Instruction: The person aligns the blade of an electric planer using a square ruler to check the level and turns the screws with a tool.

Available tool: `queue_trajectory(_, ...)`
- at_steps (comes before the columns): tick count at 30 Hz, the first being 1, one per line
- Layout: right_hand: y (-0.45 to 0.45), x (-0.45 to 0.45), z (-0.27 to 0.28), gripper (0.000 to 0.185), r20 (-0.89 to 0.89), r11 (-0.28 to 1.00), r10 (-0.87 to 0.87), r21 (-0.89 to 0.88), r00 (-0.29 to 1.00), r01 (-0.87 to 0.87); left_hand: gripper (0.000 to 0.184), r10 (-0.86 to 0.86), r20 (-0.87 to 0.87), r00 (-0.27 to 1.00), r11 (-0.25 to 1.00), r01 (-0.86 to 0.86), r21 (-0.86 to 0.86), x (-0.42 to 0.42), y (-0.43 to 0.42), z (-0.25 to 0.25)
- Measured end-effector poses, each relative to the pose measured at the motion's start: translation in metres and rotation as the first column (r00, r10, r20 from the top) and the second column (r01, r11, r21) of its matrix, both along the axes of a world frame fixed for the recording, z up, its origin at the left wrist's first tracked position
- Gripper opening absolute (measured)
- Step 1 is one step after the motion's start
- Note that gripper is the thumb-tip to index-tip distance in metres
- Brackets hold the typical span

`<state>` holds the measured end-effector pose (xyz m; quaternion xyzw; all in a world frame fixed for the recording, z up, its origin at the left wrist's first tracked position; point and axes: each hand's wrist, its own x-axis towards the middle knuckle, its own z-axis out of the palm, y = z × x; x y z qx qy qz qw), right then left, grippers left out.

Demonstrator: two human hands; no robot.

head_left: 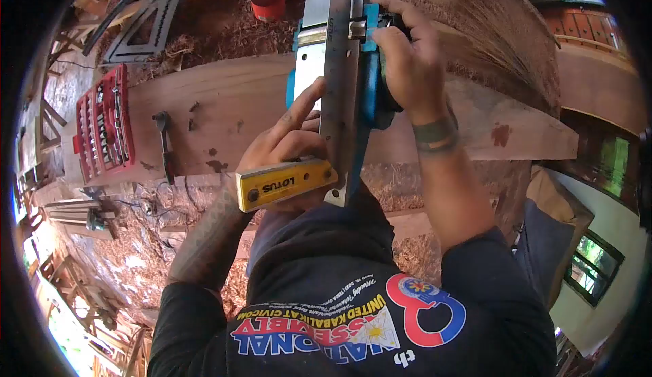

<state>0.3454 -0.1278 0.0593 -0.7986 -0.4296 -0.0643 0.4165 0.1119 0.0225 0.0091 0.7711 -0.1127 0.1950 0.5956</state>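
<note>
At the planer's shiny metal bed (309,68), the left hand (286,143) clasps a steel square (334,105), the right hand (414,65) blue casing (370,43).

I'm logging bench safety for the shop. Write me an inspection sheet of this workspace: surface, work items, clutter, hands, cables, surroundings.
Surface: wooden board, with a reddish patch toward the right.
Work items: teal planer, metal sole up; yellow-handled square, blade lengthwise along the sole.
Clutter: open red socket case, ratchet-like tool, red-labelled bottle, wood shavings.
Hands: left hand holds the square, index finger extended over the sole; right hand grips the planer's right side.
Cables: none clear enough to confirm.
Surroundings: window at lower right; more shavings on the ground.
</note>
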Motion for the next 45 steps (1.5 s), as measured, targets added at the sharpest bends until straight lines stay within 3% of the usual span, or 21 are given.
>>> queue_trajectory(5,-0.002,0.002,-0.003,0.01,0.171,0.998,0.042,-0.053,0.984,-0.033,0.031,-0.012,0.001,1.0,1.0,0.012,-0.018,0.001,0.0,0.003)
queue_trajectory(8,0.0,-0.001,-0.002,0.013,0.076,1.0,0.004,-0.003,0.997,-0.004,0.031,-0.006,0.018,1.0,1.0,0.006,-0.026,0.002,-0.001,0.0)
queue_trajectory(10,0.003,0.001,-0.006,0.026,-0.002,0.996,-0.026,0.088,1.0,0.026,0.032,-0.006,-0.003,1.0,1.0,0.006,0.003,0.002,0.0,0.004)
queue_trajectory(16,0.003,-0.003,0.002,0.013,-0.036,0.998,-0.06,-0.024,0.998,0.059,0.034,0.016,-0.017,1.0,0.999,-0.015,0.051,0.002,0.002,0.011)
queue_trajectory(18,0.001,0.001,0.0,0.013,0.114,0.999,-0.006,-0.034,0.993,0.01,0.035,0.01,-0.023,1.0,1.0,-0.01,0.019,0.001,0.001,0.008)
queue_trajectory(20,-0.003,0.015,-0.006,0.013,0.413,0.993,0.118,-0.073,0.903,-0.096,0.035,-0.001,-0.044,0.999,1.0,0.001,-0.014,0.0,0.0,0.003)
queue_trajectory(29,-0.003,0.013,-0.009,0.017,0.167,0.991,0.127,0.015,0.978,-0.131,0.036,0.019,-0.056,0.998,1.0,-0.019,0.015,-0.001,0.001,0.002)
queue_trajectory(32,-0.003,0.016,-0.009,0.017,0.31,0.992,0.128,-0.029,0.942,-0.125,0.035,0.013,-0.073,0.997,1.0,-0.014,-0.007,-0.001,0.0,0.003)
queue_trajectory(35,0.003,0.001,0.005,0.017,-0.254,0.997,0.03,0.07,0.967,-0.013,0.035,0.009,-0.08,0.997,1.0,-0.009,-0.003,-0.001,0.0,0.002)
queue_trajectory(38,-0.003,0.016,-0.009,0.02,0.263,0.989,0.146,-0.027,0.954,-0.144,0.036,0.016,-0.075,0.997,1.0,-0.016,-0.001,-0.001,0.0,0.003)
queue_trajectory(41,-0.003,0.019,-0.013,0.022,0.302,0.988,0.148,-0.007,0.942,-0.153,0.037,0.012,-0.034,0.999,1.0,-0.012,0.004,0.001,0.001,0.005)
queue_trajectory(44,0.001,0.005,-0.001,0.024,-0.12,0.995,0.071,0.073,0.99,-0.063,0.036,0.008,-0.046,0.999,1.0,-0.007,0.029,0.001,0.002,0.007)
queue_trajectory(45,0.002,0.004,0.0,0.024,-0.121,0.996,0.063,0.073,0.991,-0.055,0.036,0.004,-0.043,0.999,1.0,-0.003,0.011,0.001,0.002,0.005)
